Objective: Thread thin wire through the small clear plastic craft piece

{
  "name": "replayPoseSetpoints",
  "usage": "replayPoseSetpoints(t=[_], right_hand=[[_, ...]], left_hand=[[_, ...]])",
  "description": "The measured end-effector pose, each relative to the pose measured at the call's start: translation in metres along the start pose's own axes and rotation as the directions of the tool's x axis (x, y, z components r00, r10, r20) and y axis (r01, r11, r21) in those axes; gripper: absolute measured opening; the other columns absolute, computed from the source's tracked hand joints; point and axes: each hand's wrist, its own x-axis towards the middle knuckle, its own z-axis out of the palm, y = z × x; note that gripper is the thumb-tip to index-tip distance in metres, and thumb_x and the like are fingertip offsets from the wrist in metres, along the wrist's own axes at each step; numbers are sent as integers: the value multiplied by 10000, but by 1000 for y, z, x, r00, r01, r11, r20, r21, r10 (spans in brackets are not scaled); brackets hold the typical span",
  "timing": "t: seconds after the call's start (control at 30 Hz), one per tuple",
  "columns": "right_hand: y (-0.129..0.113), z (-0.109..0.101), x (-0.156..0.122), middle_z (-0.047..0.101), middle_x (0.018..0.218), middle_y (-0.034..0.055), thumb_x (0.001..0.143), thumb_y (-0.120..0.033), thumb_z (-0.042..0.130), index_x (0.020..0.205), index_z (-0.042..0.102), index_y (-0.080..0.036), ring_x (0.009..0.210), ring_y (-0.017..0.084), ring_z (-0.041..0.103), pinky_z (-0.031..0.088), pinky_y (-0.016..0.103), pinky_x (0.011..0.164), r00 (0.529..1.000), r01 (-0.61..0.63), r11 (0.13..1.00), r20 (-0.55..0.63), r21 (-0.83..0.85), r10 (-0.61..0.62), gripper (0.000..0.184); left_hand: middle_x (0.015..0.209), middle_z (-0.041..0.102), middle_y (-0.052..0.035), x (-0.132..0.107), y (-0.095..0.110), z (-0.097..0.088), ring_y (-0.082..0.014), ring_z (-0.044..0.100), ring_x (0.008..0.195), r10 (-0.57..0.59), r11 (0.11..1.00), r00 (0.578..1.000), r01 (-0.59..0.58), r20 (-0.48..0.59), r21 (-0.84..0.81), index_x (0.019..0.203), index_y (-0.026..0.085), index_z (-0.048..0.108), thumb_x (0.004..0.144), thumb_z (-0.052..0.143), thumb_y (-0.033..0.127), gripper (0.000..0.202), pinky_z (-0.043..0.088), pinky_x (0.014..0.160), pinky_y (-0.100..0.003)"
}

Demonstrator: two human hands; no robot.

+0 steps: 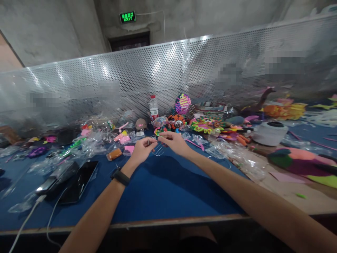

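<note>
Pinching a small clear packet (158, 149) in narrow fingertip grips, over the blue table (163, 189); at 3 o'clock from left hand (142, 150), 9 o'clock from right hand (174, 142), equally near both; long axis too small to tell

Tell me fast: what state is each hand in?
Left hand: pinched shut on a small item, too tiny to name.
Right hand: pinched shut, apparently on the same item.

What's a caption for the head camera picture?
Left hand and right hand pinch a tiny piece over a cluttered blue table.
</note>
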Motion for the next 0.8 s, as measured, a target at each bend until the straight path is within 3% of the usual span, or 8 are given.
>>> replayPoseSetpoints(t=[0.17,0.33,0.47,0.8], right_hand=[[-3,1,-2,638,744,2,722,-274,736,901,682,-189,663,106,573,531,256,676,967,-244,948,121,205,223,206],[0,1,-2,597,728,-6,768,-294,696,824,672,-199,693,103,561,519,226,650,967,-218,961,169,171,190,113],[-1,2,-2,560,705,-11,783,-331,675,707,630,-182,683,102,541,514,238,665,961,-218,966,204,138,187,173],[-9,4,-6,544,741,4,849,-259,605,789,630,-190,701,111,525,496,227,622,927,-361,904,191,229,322,95]], left_hand=[[689,669,-22,-1,2,-2,-114,568,545,-7,999,1000,7,1,48,755,157,679,741,689,328,172,470,543,-256],[685,671,-22,0,-2,-2,-114,573,550,-14,998,1000,14,5,66,753,156,680,736,691,301,146,469,553,-261],[685,665,-16,2,-2,-3,-105,562,542,-15,999,1000,15,-10,33,749,157,672,729,696,265,112,461,554,-258],[682,579,23,5,-5,-4,-102,554,584,-7,998,992,-1,-126,-56,716,166,552,638,773,318,279,464,637,-281]])
